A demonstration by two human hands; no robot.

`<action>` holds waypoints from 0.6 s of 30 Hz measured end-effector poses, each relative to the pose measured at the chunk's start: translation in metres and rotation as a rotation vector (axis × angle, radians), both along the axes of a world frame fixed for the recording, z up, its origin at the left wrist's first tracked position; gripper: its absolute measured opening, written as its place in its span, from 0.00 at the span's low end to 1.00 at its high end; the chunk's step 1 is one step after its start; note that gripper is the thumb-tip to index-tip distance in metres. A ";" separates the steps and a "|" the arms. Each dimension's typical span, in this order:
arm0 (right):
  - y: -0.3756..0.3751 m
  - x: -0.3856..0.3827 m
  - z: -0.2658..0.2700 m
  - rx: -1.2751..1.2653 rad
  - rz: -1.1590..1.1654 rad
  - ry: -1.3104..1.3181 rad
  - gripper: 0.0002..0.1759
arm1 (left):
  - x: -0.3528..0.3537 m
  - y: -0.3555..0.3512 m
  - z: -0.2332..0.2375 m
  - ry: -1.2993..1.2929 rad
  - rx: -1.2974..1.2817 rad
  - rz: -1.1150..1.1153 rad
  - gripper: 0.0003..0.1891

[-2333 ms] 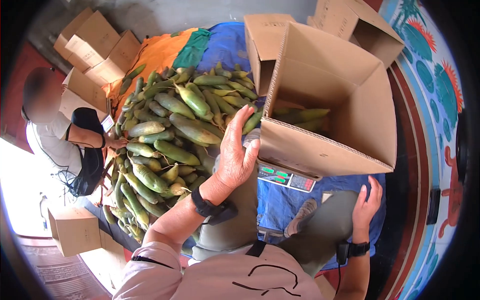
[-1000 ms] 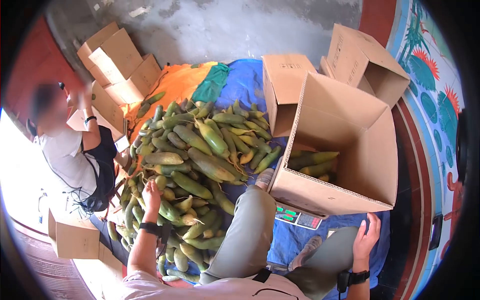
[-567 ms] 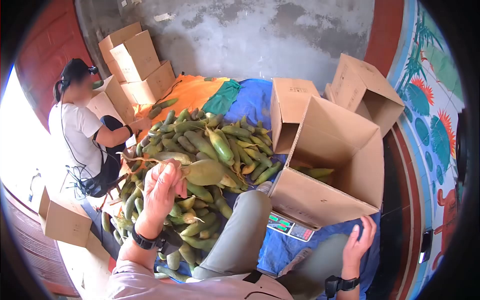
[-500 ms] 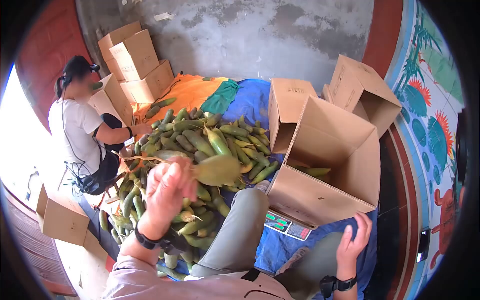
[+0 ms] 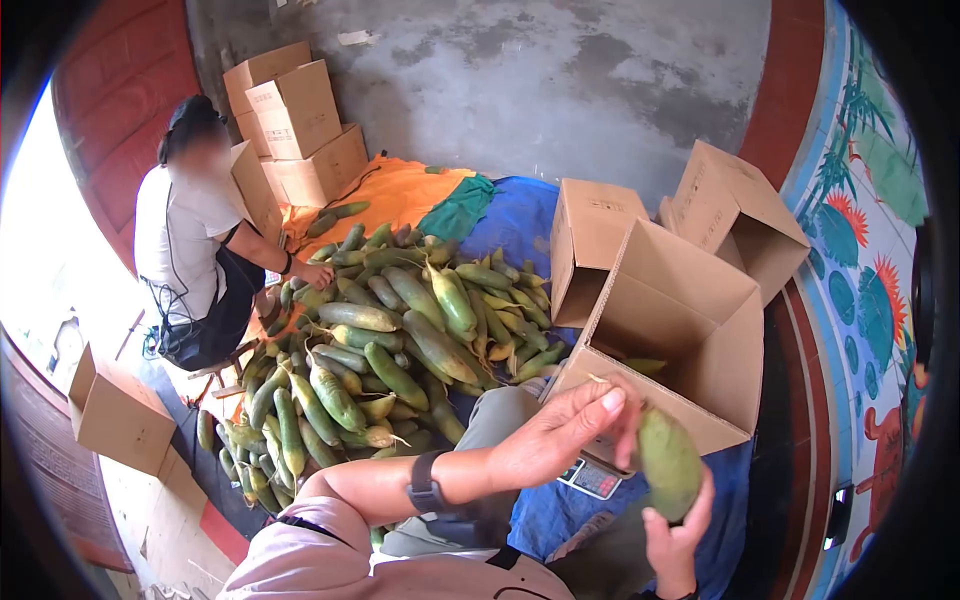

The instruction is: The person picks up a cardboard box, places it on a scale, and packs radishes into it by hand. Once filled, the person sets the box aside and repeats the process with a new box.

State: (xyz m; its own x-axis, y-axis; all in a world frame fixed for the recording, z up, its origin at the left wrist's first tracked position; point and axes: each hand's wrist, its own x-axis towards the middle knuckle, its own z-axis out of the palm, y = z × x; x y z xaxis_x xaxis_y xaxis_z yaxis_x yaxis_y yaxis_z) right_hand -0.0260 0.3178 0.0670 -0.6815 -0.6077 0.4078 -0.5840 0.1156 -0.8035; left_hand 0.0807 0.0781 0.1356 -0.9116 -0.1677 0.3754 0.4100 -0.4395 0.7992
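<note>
A plump green radish point(image 5: 670, 464) hangs slightly tilted in front of the large open cardboard box point(image 5: 690, 395). My right hand point(image 5: 680, 540) is closed round its lower end, thumb and fingers on opposite sides. At the upper end, my left hand point(image 5: 570, 430) is closed by the radish's narrow tip; its fingertips are blurred, and a thin pale bit shows above them. Inside the box lies another green radish point(image 5: 645, 366), mostly hidden by the front wall. Under the box's front edge a digital scale point(image 5: 592, 478) is partly covered by my left hand and the box.
A large heap of green radishes point(image 5: 390, 340) spreads over orange and blue sheets to my left. Beside it sits a co-worker point(image 5: 195, 240), one hand on the heap. Stacked boxes point(image 5: 300, 120) stand by the wall, more boxes point(image 5: 735, 210) behind the open one.
My left hand has swung from over the heap to the right with the radish, now before the box. My right hand, open and holding nothing earlier, has closed round the radish's lower end.
</note>
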 end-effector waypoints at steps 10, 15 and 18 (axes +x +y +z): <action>-0.016 -0.088 0.082 0.093 -0.296 0.035 0.33 | -0.041 -0.035 -0.079 -0.095 -1.401 0.683 0.37; -0.038 -0.132 0.089 0.502 -0.323 0.297 0.31 | -0.047 -0.039 -0.094 -0.074 -1.577 0.748 0.31; -0.047 -0.155 0.079 0.669 -0.293 0.416 0.30 | -0.045 -0.041 -0.099 -0.042 -1.616 0.776 0.32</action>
